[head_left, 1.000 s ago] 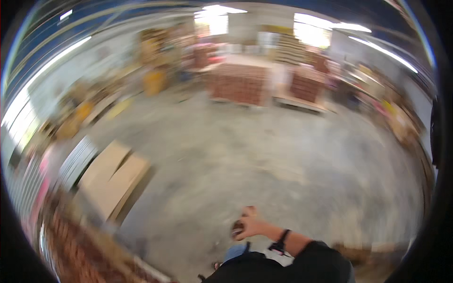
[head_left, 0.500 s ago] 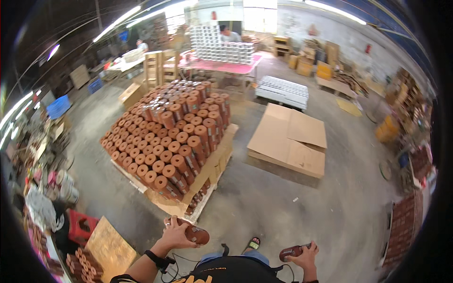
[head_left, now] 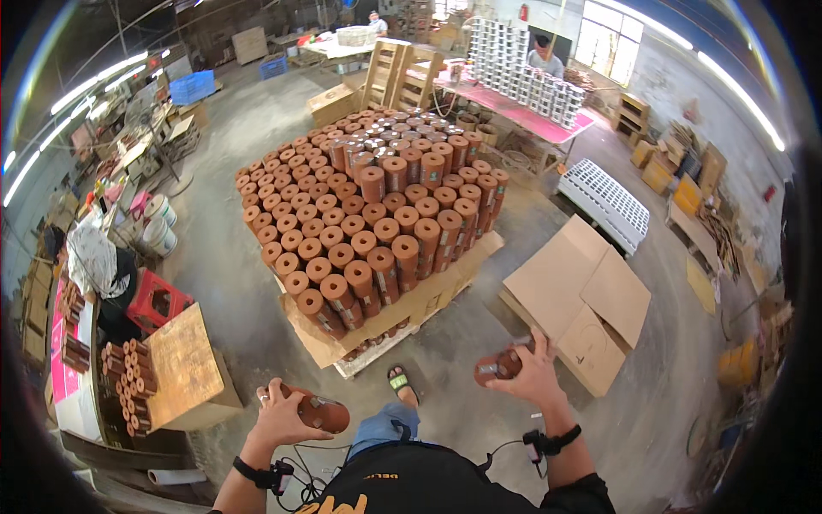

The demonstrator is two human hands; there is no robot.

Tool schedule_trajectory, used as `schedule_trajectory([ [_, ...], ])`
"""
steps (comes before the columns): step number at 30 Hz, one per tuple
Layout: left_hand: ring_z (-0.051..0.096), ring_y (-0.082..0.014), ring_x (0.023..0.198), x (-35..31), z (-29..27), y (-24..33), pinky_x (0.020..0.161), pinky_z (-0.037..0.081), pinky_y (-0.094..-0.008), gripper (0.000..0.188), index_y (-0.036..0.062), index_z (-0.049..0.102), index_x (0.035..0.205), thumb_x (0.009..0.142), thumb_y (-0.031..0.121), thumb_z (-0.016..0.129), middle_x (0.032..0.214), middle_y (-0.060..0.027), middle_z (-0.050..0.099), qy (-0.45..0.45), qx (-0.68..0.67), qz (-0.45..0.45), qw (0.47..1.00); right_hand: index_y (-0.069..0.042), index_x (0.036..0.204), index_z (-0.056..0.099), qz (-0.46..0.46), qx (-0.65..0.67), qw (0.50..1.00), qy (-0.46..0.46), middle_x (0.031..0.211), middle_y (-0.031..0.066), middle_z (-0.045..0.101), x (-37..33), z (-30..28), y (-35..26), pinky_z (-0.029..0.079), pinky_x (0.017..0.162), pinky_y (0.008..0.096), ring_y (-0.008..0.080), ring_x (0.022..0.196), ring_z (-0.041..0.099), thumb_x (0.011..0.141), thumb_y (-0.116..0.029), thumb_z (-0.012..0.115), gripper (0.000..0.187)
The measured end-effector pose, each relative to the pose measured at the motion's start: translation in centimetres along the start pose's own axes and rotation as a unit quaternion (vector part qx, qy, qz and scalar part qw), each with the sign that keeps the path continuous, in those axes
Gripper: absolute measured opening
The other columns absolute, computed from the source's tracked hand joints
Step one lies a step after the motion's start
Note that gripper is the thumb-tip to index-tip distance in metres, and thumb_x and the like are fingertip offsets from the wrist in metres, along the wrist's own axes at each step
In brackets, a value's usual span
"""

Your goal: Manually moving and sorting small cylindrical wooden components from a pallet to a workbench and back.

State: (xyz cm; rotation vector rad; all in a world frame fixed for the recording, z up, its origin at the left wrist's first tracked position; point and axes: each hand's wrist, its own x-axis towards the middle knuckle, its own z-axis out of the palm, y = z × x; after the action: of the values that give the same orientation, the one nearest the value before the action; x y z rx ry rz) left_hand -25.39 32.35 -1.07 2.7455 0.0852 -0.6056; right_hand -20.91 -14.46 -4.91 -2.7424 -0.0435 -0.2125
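"In front of the stack of brown cylinders (head_left: 374, 218), what are the hands holding?"

"The left hand (head_left: 281, 415) curls partway open around one cylinder (head_left: 329, 416); the right hand (head_left: 533, 375) grips a second cylinder (head_left: 491, 368) the same way. Both hang above the floor (head_left: 467, 415)."

"What might go wrong?"

"Held towards one end, either could slip if the fingers loosen. A careless swing could also topple the stack's edge columns."

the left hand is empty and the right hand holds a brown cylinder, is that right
Not quite: the left hand is not empty; the head view shows it gripping a brown cylinder. The right hand does hold another brown cylinder.
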Motion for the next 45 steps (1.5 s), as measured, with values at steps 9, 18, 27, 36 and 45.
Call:
schedule_trajectory([
  [9, 0.023, -0.0514, 0.132, 9.0, -2.6, 3.2, 0.108, 0.033, -0.0545, 0.091, 0.0135, 0.066, 0.119, 0.046, 0.065, 0.086, 0.139, -0.0296, 0.028, 0.055, -0.114, -0.065, 0.990, -0.003, 0.122, 0.062, -0.079, 0.024, 0.988, -0.131, 0.155, 0.0232, 0.020, 26.9, -0.8, -9.8, 0.029, 0.111, 0.0588, 0.0544, 0.137, 0.019, 0.059, -0.066, 0.081, 0.092],
  [18, 0.019, -0.0519, 0.132, 12.7, -6.3, 3.6, 0.105, 0.036, -0.0581, 0.096, 0.0132, 0.062, 0.125, 0.047, 0.062, 0.088, 0.139, -0.0223, 0.021, -0.013, -0.171, -0.239, 0.956, 0.001, 0.129, 0.056, 0.007, -0.003, 0.977, -0.211, 0.159, 0.0192, 0.012, 45.4, 6.4, -14.5, 0.039, 0.101, 0.0689, 0.0558, 0.143, 0.003, 0.066, -0.059, 0.079, 0.090],
  [27, 0.026, -0.0507, 0.138, 12.5, -6.5, 5.2, 0.115, 0.017, -0.0603, 0.100, 0.0122, 0.051, 0.137, 0.057, 0.061, 0.085, 0.146, -0.0321, 0.032, -0.074, -0.088, -0.340, 0.933, 0.001, 0.125, 0.057, 0.029, -0.026, 0.983, -0.178, 0.158, 0.0180, 0.013, 50.9, 12.2, -15.5, 0.044, 0.099, 0.0645, 0.0533, 0.144, 0.006, 0.068, -0.054, 0.080, 0.082],
  [36, 0.022, -0.0522, 0.129, 16.5, -5.5, 4.4, 0.104, 0.037, -0.0579, 0.096, 0.0120, 0.062, 0.124, 0.045, 0.059, 0.090, 0.140, -0.0227, 0.022, -0.053, -0.121, -0.345, 0.929, -0.013, 0.139, 0.045, -0.057, 0.023, 0.997, -0.043, 0.154, 0.0214, 0.017, 48.8, 15.9, -12.2, 0.037, 0.101, 0.0663, 0.0567, 0.141, 0.007, 0.070, -0.061, 0.078, 0.090],
  [45, 0.021, -0.0491, 0.132, 19.3, -9.8, 8.4, 0.107, 0.034, -0.0540, 0.093, 0.0051, 0.063, 0.116, 0.045, 0.058, 0.089, 0.139, -0.0270, 0.025, 0.036, -0.177, -0.272, 0.945, -0.017, 0.138, 0.047, -0.285, 0.021, 0.958, -0.013, 0.139, 0.0184, 0.042, 50.7, 12.3, -15.5, 0.025, 0.107, 0.0585, 0.0399, 0.136, 0.028, 0.078, -0.048, 0.076, 0.073],
])
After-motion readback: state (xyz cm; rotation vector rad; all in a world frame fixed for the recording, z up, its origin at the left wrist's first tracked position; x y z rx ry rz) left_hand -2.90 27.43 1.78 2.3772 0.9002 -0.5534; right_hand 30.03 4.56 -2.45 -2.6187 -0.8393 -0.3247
